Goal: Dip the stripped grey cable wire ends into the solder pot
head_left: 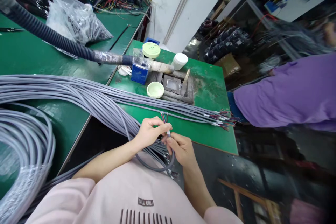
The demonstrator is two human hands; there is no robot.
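Observation:
Close in front of my chest, a grey cable (169, 158) loops up between my hands, its stripped end pointing away from me. Thin coloured wires (164, 116) fan out of that end, above a white band. My left hand (150, 132) pinches the cable at the white band, just below the wires. Lower down, my right hand (181, 147) has its fingers closed around the grey jacket. Beyond my hands, a bundle of grey cables (147, 102) lies across the green table, with stripped wire ends (223, 118) at the right.
A solder pot (173, 84) with a scraper sits behind the cables, beside an open light-green tub (155, 90) and a white cup (180, 61). An extraction hose (68, 46) arches from the left. Coiled cable (26, 147) lies left. A person in purple (286, 91) is at right.

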